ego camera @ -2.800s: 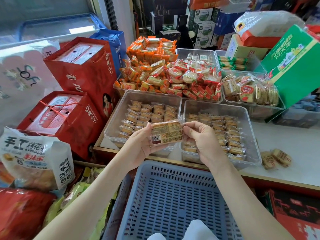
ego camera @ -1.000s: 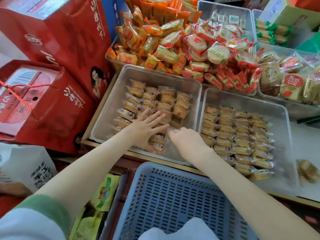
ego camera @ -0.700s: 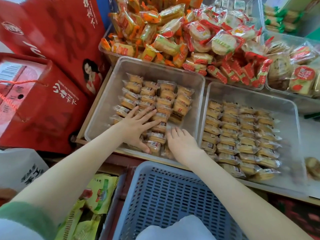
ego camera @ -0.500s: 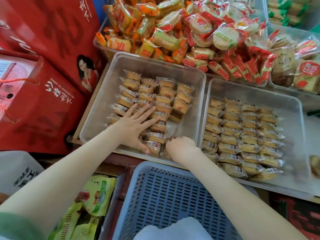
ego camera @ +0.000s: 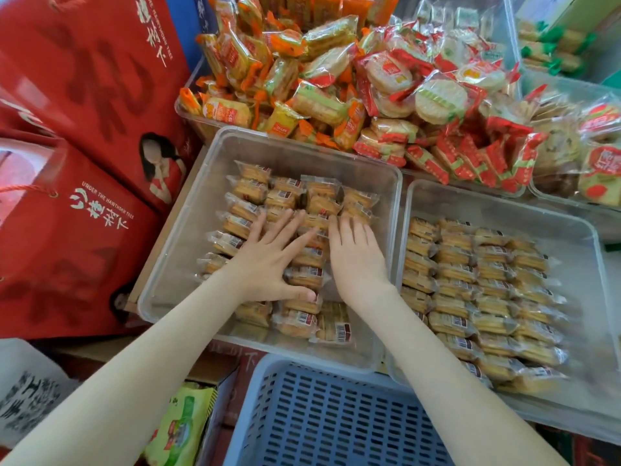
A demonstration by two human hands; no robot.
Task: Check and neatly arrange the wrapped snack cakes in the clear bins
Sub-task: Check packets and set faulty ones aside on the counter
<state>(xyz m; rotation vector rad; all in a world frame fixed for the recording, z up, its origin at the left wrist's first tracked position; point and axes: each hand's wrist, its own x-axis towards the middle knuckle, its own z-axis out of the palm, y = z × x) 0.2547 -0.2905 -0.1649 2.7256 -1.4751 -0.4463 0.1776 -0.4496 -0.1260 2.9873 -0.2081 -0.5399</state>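
Note:
Two clear bins stand side by side. The left bin (ego camera: 188, 237) holds rows of wrapped tan snack cakes (ego camera: 285, 196) with barcode labels. My left hand (ego camera: 268, 260) lies flat on the middle rows, fingers spread, thumb on a cake nearer me. My right hand (ego camera: 356, 260) rests beside it with straight fingers touching the cakes of the right-hand column. Neither hand grips a cake. The right bin (ego camera: 601, 297) holds several neat rows of the same cakes (ego camera: 470, 280).
A bin heaped with orange- and red-wrapped snacks (ego camera: 336, 79) stands behind. Red gift boxes (ego camera: 77, 163) crowd the left side. A blue slotted basket (ego camera: 322, 418) sits in front of me, below the bins. More bagged snacks (ego camera: 178, 428) lie at lower left.
Earlier both hands held one cake up; it is down now. My right hand has moved from the bin's near edge farther in and opened its fingers. My left hand stays flat.

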